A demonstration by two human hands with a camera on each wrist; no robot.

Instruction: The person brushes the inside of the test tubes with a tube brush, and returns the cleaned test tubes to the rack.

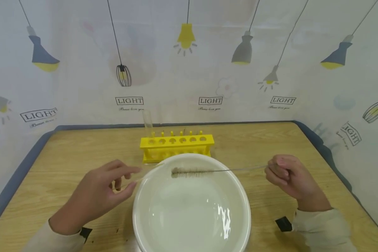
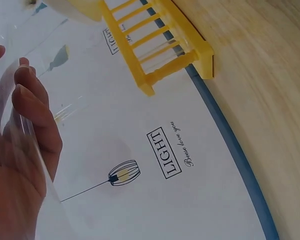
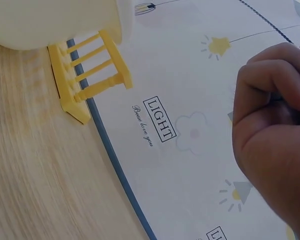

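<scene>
In the head view my left hand (image 1: 97,190) pinches a clear test tube (image 1: 150,171) between thumb and fingers, its far end reaching over the left rim of a white basin (image 1: 246,206). My right hand (image 1: 289,175), fingers curled, grips the thin wire handle of a test tube brush (image 1: 192,172). The bristled end lies level over the back of the basin, pointing at the tube and apart from it. The twisted wire (image 3: 265,20) runs into the fist in the right wrist view. Close to the left wrist camera, the transparent tube overlaps the fingers (image 2: 37,115).
Behind the basin stands a yellow test tube rack (image 1: 176,147) with a row of round holes. One clear test tube (image 1: 147,120) stands upright at its left end. The wooden table (image 1: 82,147) ends at a lamp-patterned white cloth (image 1: 170,80) at the back and sides.
</scene>
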